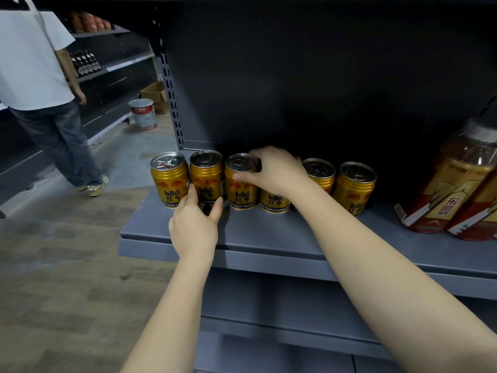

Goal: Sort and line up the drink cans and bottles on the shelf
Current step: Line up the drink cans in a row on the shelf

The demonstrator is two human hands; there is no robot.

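Cans (241, 181) stand in a row on the shelf (269, 238). Our left hand (194, 224) holds the second, right hand (274, 170) the fourth; we should nudge both level, labels forward.

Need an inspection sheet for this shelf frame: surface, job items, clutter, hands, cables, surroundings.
Surface: grey metal shelf, dark back panel.
Job's things: six gold Red Bull cans upright in a rough row; bottled tea pack at right, tilted.
Clutter: nothing seen.
Hands: left hand grips the second can; right hand covers the fourth can.
Cables: nothing seen.
Surroundings: person walking in the aisle, bucket, cardboard box.
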